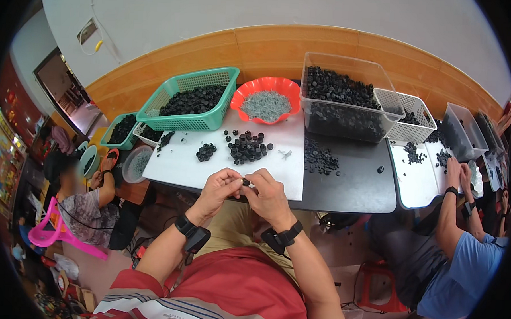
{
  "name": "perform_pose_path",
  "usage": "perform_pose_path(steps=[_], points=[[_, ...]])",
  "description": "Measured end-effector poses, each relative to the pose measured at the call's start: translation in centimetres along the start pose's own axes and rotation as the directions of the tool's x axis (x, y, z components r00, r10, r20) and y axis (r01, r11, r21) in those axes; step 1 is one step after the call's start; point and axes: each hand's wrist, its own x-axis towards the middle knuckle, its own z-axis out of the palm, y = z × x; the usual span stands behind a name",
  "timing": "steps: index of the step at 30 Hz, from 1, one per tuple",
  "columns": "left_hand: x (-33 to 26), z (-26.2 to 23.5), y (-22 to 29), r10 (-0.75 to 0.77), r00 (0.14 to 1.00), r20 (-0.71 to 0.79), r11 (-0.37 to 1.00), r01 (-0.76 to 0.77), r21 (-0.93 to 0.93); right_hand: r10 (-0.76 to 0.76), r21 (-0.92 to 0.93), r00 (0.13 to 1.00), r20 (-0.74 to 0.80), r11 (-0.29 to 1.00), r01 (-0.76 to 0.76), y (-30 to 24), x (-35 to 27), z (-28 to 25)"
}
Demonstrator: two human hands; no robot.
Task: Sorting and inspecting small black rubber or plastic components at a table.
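Both hands, left hand (pixel 219 187) and right hand (pixel 267 193), meeting at near worktop (pixel 351 186) edge, each grip closed on small black part (pixel 246 182); more parts (pixel 246 146) farther on white board (pixel 181 162).

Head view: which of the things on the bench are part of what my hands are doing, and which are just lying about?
In use:
- small black part, pinched between left hand and right hand
- loose black parts on white board
- red bowl of grey pieces

Lying about:
- green basket
- clear bin
- white basket
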Motion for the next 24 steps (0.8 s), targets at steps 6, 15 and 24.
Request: perform_pose_path(steps=[6, 15, 24], points=[[-0.04, 0.18, -0.04, 0.010, 1.000, -0.028, 1.000, -0.010, 0.030, -0.011, -0.003, 1.000, -0.027, 1.000, 0.011, 0.23, -0.06, -0.13], [-0.22, 0.44, 0.09, 0.023, 0.998, -0.053, 0.998, -0.019, 0.067, 0.035, 0.025, 0.999, -0.004, 0.999, -0.035, -0.21, 0.06, -0.46], [-0.19, 0.39, 0.07, 0.016, 0.999, -0.038, 0.998, -0.013, 0.060, 0.046, 0.027, 0.999, -0.002, 0.999, -0.046, -0.07, 0.04, -0.32]])
